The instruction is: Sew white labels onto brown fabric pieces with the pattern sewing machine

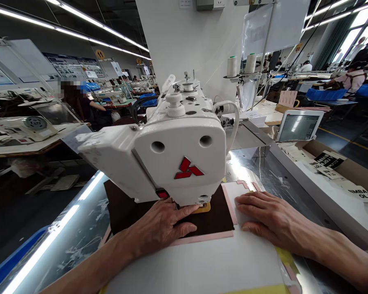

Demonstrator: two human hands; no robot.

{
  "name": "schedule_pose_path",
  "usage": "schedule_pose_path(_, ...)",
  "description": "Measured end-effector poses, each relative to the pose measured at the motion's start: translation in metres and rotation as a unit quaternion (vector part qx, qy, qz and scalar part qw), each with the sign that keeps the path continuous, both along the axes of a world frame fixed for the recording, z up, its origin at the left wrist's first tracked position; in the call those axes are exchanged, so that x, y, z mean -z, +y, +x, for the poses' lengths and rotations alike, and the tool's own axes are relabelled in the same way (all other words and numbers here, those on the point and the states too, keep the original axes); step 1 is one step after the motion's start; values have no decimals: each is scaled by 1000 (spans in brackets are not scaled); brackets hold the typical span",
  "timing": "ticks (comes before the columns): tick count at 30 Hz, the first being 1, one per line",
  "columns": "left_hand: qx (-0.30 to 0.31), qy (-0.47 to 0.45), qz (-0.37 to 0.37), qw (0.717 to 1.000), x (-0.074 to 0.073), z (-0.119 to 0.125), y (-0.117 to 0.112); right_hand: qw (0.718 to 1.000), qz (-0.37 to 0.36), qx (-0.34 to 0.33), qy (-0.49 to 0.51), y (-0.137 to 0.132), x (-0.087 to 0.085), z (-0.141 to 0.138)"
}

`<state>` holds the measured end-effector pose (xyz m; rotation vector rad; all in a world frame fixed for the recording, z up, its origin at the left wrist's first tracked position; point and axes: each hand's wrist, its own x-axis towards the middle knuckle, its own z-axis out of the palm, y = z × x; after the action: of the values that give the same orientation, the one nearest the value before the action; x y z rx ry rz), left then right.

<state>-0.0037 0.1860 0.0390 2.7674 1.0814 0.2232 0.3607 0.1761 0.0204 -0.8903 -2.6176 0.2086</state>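
The left hand (164,220) lies palm down, its thumb spread away from a straight index finger, the other fingers partly hidden under the machine; beneath it is a matte, dark brown panel (216,220), flat and square-cornered; the right hand (272,216) rests flat, fingers close together and thumb slightly apart, on a smooth white sheet (202,265); the panel lies on this sheet, directly under the sewing head, bordered by narrow pale pink strips (229,204); a yellow strip (257,289) edges the sheet near the bottom; a small rounded amber plate (206,208) sits by the left index fingertip.

Over them stands the sewing machine (178,134), glossy white and blocky, with a raised red three-part emblem (188,168); around it spreads a shiny, scuffed tabletop (82,241); to the right, a cardboard box (352,162) holds printed labels (328,161); beyond are pale thread cones (232,66) and a glossy screen (299,125).
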Motion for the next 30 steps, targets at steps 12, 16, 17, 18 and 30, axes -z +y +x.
schedule_pose_path(12,-11,-112,126,986,7,-22,-50,999,-18,26,6,-6,-16,10)
schedule_pose_path(16,-7,-79,90,993,4,-28,-55,999,-32,22,-10,-19,-26,3)
schedule_pose_path(17,-17,-61,87,994,4,-26,-54,999,-33,19,-17,-22,-25,1)
schedule_pose_path(18,-28,-46,85,995,5,-23,-53,999,-32,18,-24,-24,-23,-2)
schedule_pose_path(30,52,-63,58,995,-9,-13,-40,998,-3,-66,10,-44,-16,-46)
